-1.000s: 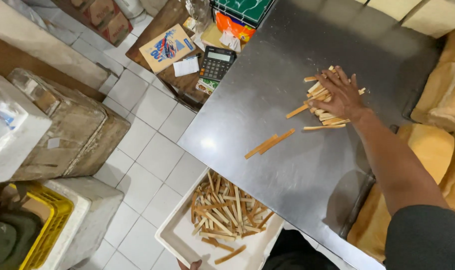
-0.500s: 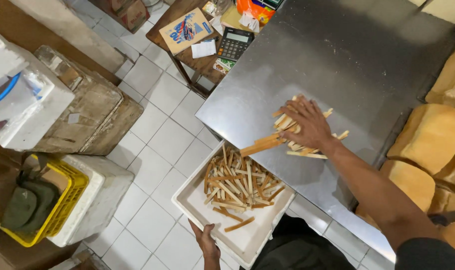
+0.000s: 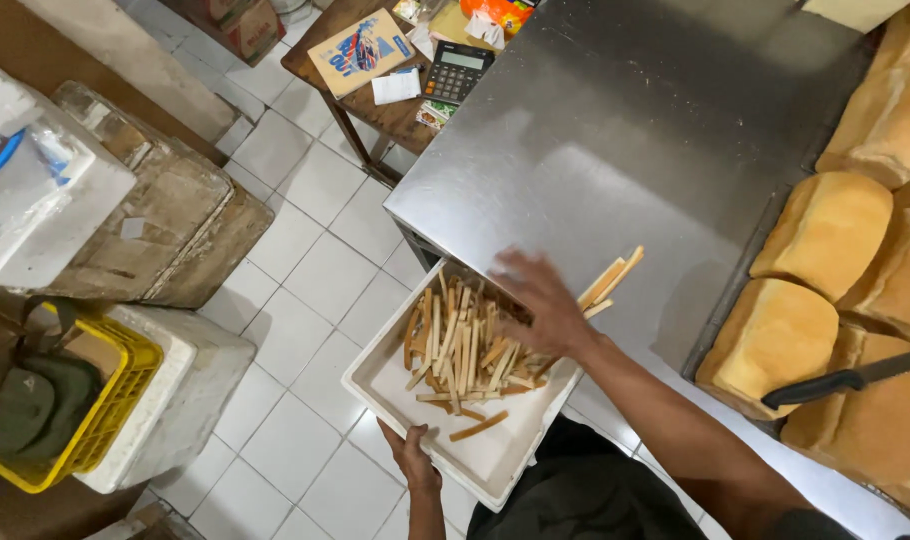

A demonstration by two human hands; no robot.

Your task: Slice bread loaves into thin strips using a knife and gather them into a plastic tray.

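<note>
Down at the steel counter's near edge, the right hand, fingers spread wide, lies over bread-crust strips. They sit in a white tray; the left hand grips its near rim.

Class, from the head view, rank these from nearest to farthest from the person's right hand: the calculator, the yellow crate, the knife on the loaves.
From the right hand:
1. Knife, to the right on the loaves.
2. Calculator, top, on the wooden table.
3. Yellow crate, far left on the floor.
</note>
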